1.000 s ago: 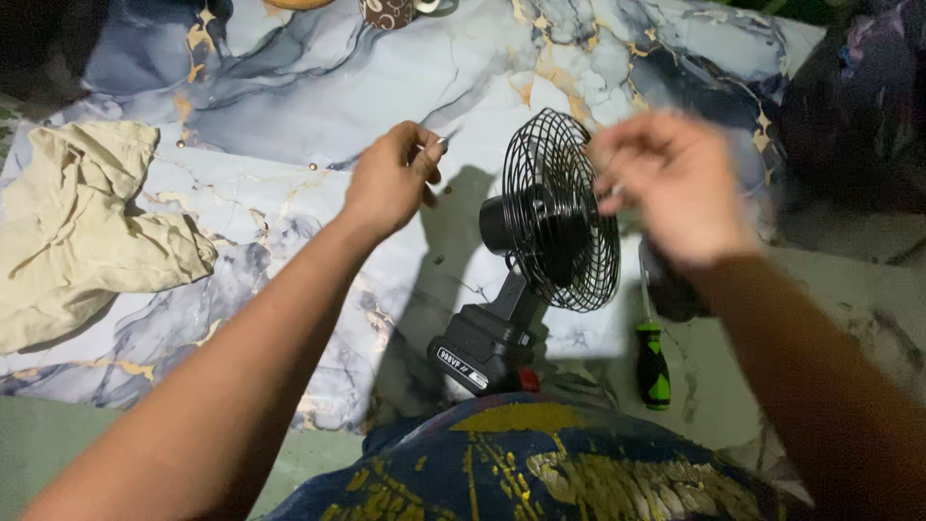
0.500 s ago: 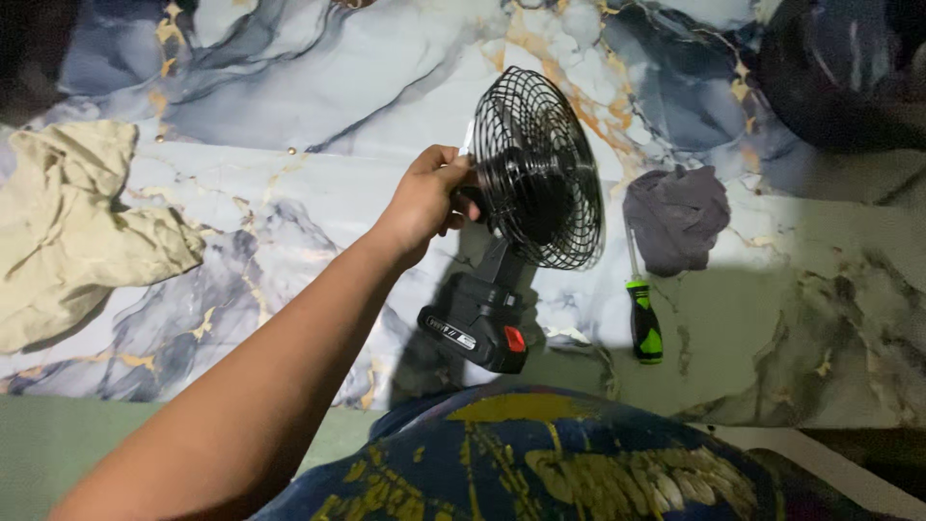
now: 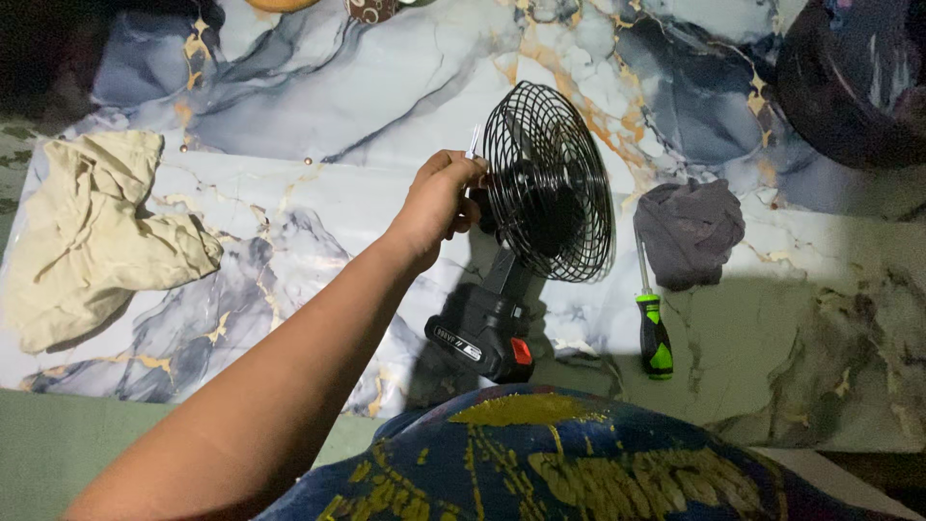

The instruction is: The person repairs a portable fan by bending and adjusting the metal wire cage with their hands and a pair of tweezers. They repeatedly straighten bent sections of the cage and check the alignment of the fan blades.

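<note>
Your left hand [image 3: 439, 203] pinches sth small & thin behind the fan [image 3: 545, 198] guard; right hand out of view. Fan's unsteadied, could tip right onto the screwdriver [image 3: 652, 318].

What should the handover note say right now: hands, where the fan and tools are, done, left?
Left hand: fingers closed at the back of the black fan, apparently pinching a small thin piece; what it is, cannot tell.
Right hand: out of view.
Fan stands upright on its base on the marbled sheet, cage on.
Green-handled screwdriver lies right of the base, untouched; grey cloth just above it; beige cloth far left.
Done: nothing visibly taken apart.
Left: whatever is being worked at the fan's rear, probably with the screwdriver.
</note>
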